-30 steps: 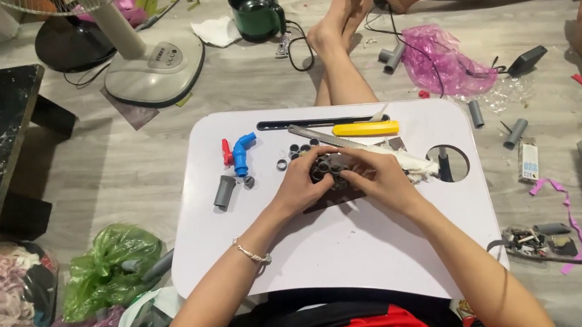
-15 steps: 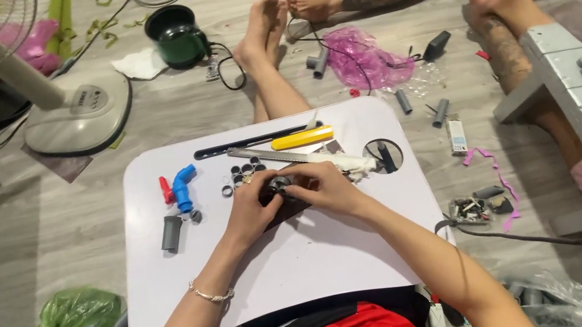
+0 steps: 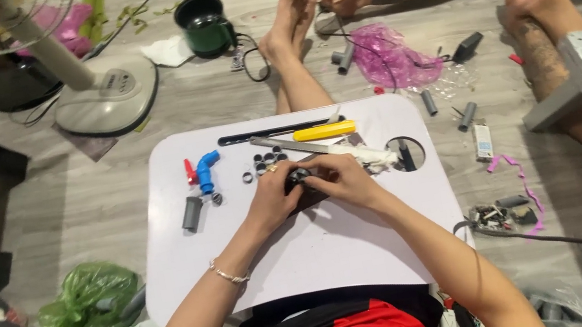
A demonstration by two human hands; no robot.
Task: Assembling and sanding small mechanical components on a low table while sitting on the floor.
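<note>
Seated view, mid-assembly. My left hand and right hand meet at the centre of the white tabletop, both closed on a small dark part, seemingly being fitted together. The next move probably calls for a fine finger twist. Grey rings, a blue elbow fitting and a yellow-handled knife crowd the far edge; the near half lies open.
</note>
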